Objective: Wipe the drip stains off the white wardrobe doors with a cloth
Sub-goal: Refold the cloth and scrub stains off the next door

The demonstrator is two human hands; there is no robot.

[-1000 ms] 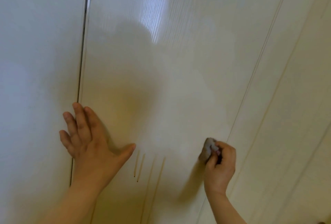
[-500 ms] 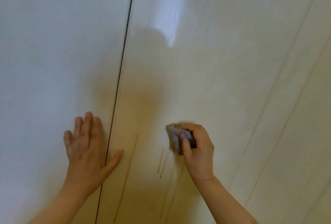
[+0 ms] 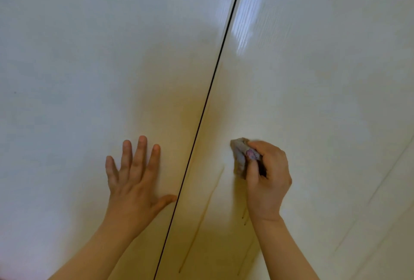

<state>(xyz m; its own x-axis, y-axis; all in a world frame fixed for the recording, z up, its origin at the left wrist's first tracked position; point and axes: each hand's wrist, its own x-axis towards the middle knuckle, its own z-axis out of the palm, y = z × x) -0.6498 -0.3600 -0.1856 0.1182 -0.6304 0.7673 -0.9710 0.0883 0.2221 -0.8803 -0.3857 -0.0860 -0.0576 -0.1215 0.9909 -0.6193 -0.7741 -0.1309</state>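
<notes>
The left hand lies flat on the left wardrobe door, fingers straight and spread, thumb tip just beside the dark gap. The right hand curls its fingers round a bunched grey cloth, pressed to the right door above brown drip stains (long, thin streaks).

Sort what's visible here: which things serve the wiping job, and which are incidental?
Job: crumpled grey cloth, right hand gripping it, brown drip streaks, glossy white wardrobe doors, left hand flat on door.
Incidental: bright light reflection, dark gap between doors.
</notes>
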